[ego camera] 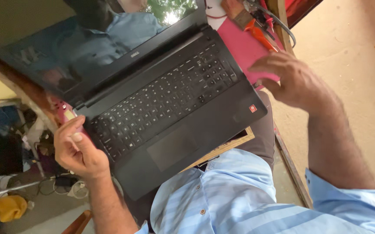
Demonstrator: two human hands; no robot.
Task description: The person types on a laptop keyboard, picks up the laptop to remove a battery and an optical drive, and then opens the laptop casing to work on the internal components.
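matt black plastic laptop (170, 108) — glossy screen (66, 47)

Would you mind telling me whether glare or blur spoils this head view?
Head view: the laptop screen is dark and mirrors sky, foliage and a shirt; the right hand is slightly motion-blurred; the left hand and keyboard look sharp; the whole frame is tilted.

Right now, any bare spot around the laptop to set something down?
Little. The pink mat is bare only between the laptop and the right hand. Its far end is crowded with pliers and a cable. The left hand grips the laptop's left edge above floor clutter.
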